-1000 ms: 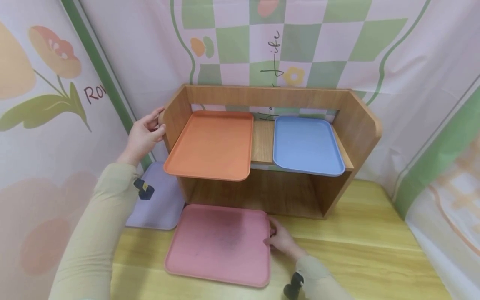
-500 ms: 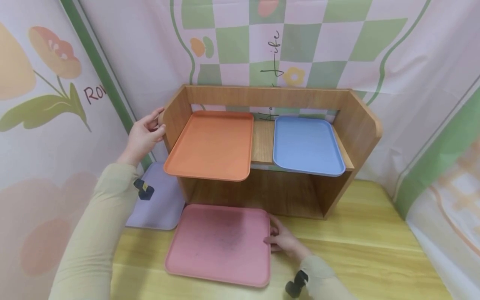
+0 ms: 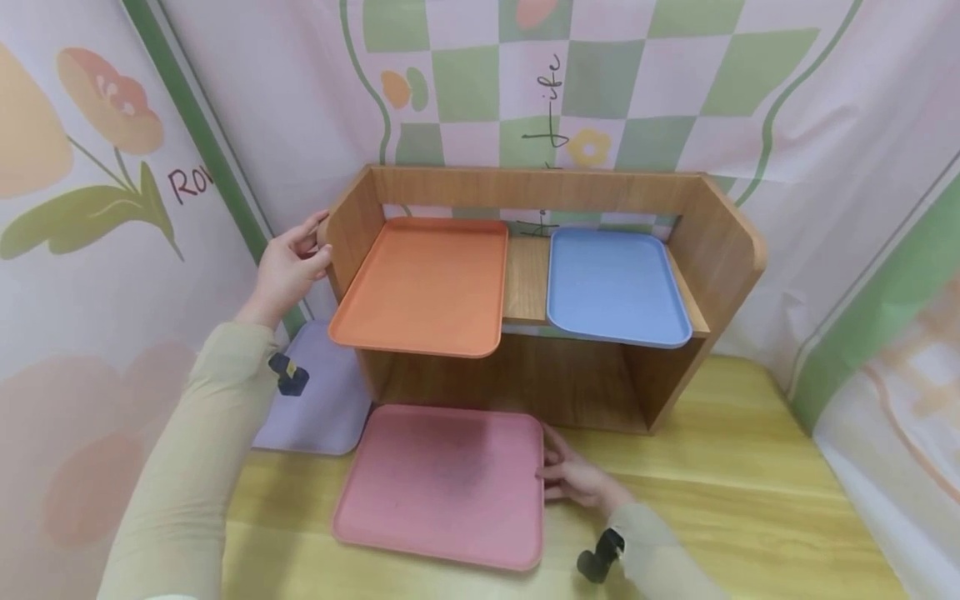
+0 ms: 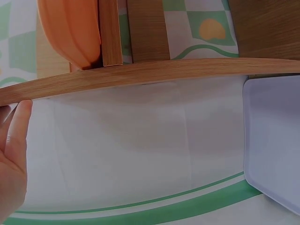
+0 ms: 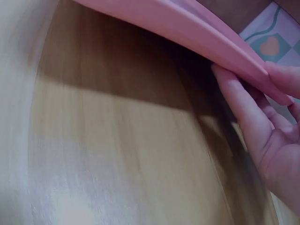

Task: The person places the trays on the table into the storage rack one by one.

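A pink tray [image 3: 442, 487] lies in front of a wooden shelf [image 3: 536, 185]. My right hand [image 3: 581, 482] pinches its right edge, with the thumb above and fingers beneath in the right wrist view; the tray's side [image 5: 187, 40] stands over a dark shadow there. My left hand [image 3: 288, 265] rests its fingertips on the outside of the shelf's left side panel [image 4: 140, 72], near the front corner. On the upper board an orange tray [image 3: 423, 283] sits at left and a blue tray [image 3: 617, 283] at right, both jutting past its front edge.
A lavender tray [image 3: 322, 400] lies beside the shelf at left, partly behind the left forearm. The shelf's lower compartment [image 3: 517, 371] faces forward, above the wooden tabletop [image 3: 735, 500]. Printed curtains [image 3: 832, 158] hang close behind and at both sides.
My right hand and wrist have shifted slightly right, still at the pink tray's right edge. The left hand stays at the shelf panel, and the trays hold nearly the same places.
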`<state>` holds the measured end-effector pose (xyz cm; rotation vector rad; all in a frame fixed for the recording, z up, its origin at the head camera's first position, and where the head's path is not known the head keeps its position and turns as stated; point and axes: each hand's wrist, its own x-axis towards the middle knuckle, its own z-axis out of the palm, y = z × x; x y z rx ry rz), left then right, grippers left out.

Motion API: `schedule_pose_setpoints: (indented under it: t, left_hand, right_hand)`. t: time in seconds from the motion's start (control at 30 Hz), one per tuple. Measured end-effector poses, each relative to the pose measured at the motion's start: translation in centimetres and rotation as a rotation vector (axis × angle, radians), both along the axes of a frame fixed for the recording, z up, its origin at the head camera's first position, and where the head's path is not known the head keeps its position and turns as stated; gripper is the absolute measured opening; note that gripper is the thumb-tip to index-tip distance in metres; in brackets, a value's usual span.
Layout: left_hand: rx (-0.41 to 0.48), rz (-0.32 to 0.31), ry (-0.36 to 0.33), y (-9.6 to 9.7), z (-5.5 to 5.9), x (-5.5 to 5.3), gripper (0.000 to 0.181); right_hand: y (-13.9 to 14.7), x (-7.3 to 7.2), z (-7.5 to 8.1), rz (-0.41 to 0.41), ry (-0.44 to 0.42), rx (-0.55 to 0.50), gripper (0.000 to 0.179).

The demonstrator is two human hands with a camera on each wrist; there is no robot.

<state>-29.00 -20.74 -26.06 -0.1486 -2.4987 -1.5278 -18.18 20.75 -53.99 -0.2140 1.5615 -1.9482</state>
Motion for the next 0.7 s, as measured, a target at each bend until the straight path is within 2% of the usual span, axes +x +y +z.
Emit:
schedule_pose_setpoints:
  t: [0.3, 0.47, 0.7]
  left_hand:
    - [-0.007, -0.004, 0.002, -0.1, 0.0, 0.0, 0.055]
    - [-0.012, 0.003, 0.003, -0.1, 0.0, 0.0, 0.055]
    - [-0.003, 0.0, -0.006, -0.1, 0.0, -0.1, 0.055]
  right_hand:
    - [0.3, -0.1, -0.1, 0.015, -0.015, -0.067, 0.097]
    - [0.4, 0.0, 0.0, 0.031, 0.008, -0.115, 0.097]
    - [2.1, 0.2, -0.4, 0.067, 0.048, -0.261, 0.093]
